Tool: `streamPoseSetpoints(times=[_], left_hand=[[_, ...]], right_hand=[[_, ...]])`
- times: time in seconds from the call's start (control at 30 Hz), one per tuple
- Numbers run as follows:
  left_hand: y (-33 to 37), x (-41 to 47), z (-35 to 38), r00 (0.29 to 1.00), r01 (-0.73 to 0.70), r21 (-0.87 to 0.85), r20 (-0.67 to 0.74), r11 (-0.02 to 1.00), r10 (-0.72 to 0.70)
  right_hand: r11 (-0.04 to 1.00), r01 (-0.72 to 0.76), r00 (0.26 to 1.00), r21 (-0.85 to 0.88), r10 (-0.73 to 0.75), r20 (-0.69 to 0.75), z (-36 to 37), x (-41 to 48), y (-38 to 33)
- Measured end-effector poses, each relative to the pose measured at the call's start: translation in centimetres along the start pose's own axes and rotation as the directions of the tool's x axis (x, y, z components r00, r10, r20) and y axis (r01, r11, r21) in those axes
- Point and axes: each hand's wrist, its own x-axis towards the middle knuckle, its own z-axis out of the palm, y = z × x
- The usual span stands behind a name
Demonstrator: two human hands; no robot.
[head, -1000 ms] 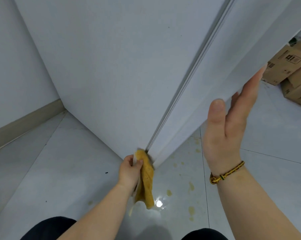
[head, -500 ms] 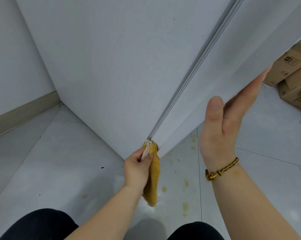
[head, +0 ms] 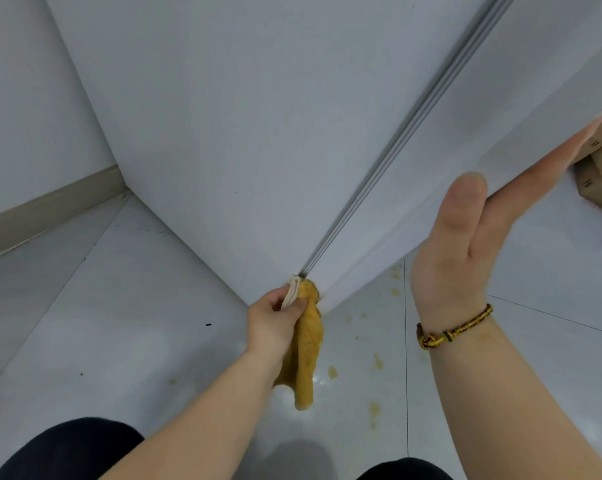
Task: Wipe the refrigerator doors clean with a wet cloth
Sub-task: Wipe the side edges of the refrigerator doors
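Note:
The white refrigerator door (head: 441, 168) stands ajar beside the fridge's white side panel (head: 240, 116), with grey gasket lines running between them. My left hand (head: 275, 320) grips a yellow cloth (head: 306, 355) with a pale edge and presses its top into the bottom corner of the gap. The rest of the cloth hangs down below my hand. My right hand (head: 465, 244) lies flat with straight fingers against the door's lower edge; a braided bracelet circles that wrist.
Pale floor tiles (head: 102, 323) carry several yellowish spots (head: 377, 362) under the door. Cardboard boxes (head: 600, 181) sit at the right edge. A wall with a beige skirting board (head: 50, 209) runs along the left. My dark-clothed knees fill the bottom edge.
My left hand has shifted its grip on the cloth and pushed it up into the bottom of the gap. My right hand has slid further along the door's lower edge.

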Motion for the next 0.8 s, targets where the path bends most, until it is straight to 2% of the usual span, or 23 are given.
streamPoseSetpoints(times=[0.17,0.27,0.33,0.4,0.57,0.67,0.8], left_hand=[[-2.0,1.7,0.1,0.992,0.107,0.086,-0.075,0.991,-0.1],[-3.0,2.5,-0.2,0.989,0.135,0.109,-0.074,0.985,-0.127],[-3.6,3.2,-0.6,0.987,0.156,0.092,-0.065,0.983,-0.15],[-4.4,3.8,-1.1,0.98,0.19,0.059,-0.062,0.98,-0.187],[-6.9,6.1,-1.2,0.958,0.281,0.023,-0.075,0.959,-0.278],[-6.8,6.4,-1.0,0.967,0.23,-0.015,-0.111,0.973,-0.23],[-6.5,4.5,-0.3,0.989,0.101,-0.118,-0.098,0.988,-0.112]], right_hand=[[0.997,-0.04,0.999,-0.061,0.039,-0.021,-0.1,-0.5,0.2],[0.969,-0.246,0.969,-0.038,0.245,-0.031,0.2,-4.0,1.3],[0.897,-0.439,0.898,0.049,0.436,0.065,1.0,-6.3,1.9],[0.839,-0.54,0.838,0.061,0.53,0.129,1.7,-7.9,2.8],[0.778,-0.628,0.774,0.021,0.621,0.121,2.3,-8.6,4.7],[0.781,-0.624,0.774,-0.026,0.623,0.112,2.3,-8.6,4.5],[0.793,-0.609,0.79,0.007,0.605,0.097,2.5,-8.6,4.6]])
